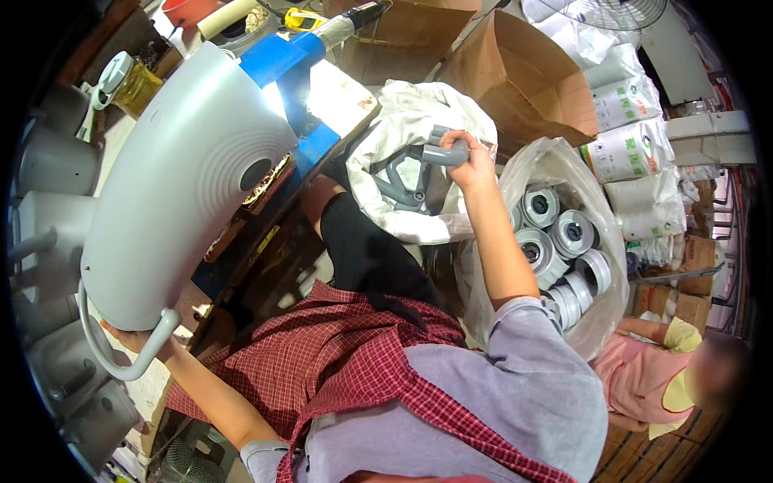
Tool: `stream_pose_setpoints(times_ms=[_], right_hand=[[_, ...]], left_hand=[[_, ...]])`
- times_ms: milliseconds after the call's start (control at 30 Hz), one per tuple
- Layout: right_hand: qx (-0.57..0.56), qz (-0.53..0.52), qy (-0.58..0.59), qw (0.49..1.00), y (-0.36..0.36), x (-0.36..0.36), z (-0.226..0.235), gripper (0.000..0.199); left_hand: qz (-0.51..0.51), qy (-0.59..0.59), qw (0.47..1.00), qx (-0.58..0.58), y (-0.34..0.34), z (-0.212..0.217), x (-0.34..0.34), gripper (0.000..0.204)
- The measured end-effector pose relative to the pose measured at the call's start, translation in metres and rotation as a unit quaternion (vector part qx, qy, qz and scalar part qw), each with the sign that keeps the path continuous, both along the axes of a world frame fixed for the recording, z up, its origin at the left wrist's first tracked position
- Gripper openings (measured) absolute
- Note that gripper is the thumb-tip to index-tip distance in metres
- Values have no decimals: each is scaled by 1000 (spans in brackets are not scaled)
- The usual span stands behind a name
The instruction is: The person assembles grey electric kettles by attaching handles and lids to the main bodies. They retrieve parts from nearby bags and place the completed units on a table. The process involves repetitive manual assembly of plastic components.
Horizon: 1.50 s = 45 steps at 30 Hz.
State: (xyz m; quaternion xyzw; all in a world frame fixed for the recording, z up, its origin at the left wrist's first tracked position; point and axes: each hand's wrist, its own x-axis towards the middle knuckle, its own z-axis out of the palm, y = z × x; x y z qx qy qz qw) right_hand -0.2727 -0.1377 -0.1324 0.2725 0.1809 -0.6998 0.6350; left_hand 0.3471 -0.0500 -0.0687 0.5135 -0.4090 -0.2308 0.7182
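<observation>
Looking down from the head camera: the right hand (471, 157) is out ahead, over a white sack (403, 121) that sits open beside the knees. Its fingers (459, 141) are curled tight around a grey handle (444, 153), a short tube-like piece lifted just above the sack's mouth. More grey handles (398, 181) lie tangled inside the sack, directly under the held one and close to it.

The left hand (149, 342) is low at the left, under the edge of a big pale grey shell (181, 185), a rounded plastic housing with ribbed arcs and a dark round hole. A curved loop (121, 350) hangs off the shell's bottom end, and the left fingers are closed around that loop where it joins the shell, bearing the piece up over the bench (266, 217). So the shell sits above and ahead of the left fingers, well apart from the right hand.

To the right of the sack, a clear bag (596, 201) holds round grey-white caps (555, 233), touching one another. Behind, an open carton (523, 80). A blue fixture (290, 72) stands on the bench beyond the shell. At the lower right, another person in pink (644, 378) sits on the floor.
</observation>
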Motion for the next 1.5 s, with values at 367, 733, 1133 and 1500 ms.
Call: stream_pose_setpoints(times_ms=[367, 733, 1133, 1500], right_hand=[[29, 122, 90, 988, 7, -5, 23, 21], [82, 335, 837, 424, -2, 22, -39, 40], [103, 456, 881, 78, -15, 65, -118, 47], [-128, 114, 951, 258, 65, 86, 60, 31]], left_hand=[[187, -147, 964, 121, -3, 14, -18, 48], [114, -12, 993, 43, 2, -5, 8, 42], [196, -106, 974, 45, -4, -15, 9, 40], [114, -5, 991, 65, 5, 1, 4, 44]])
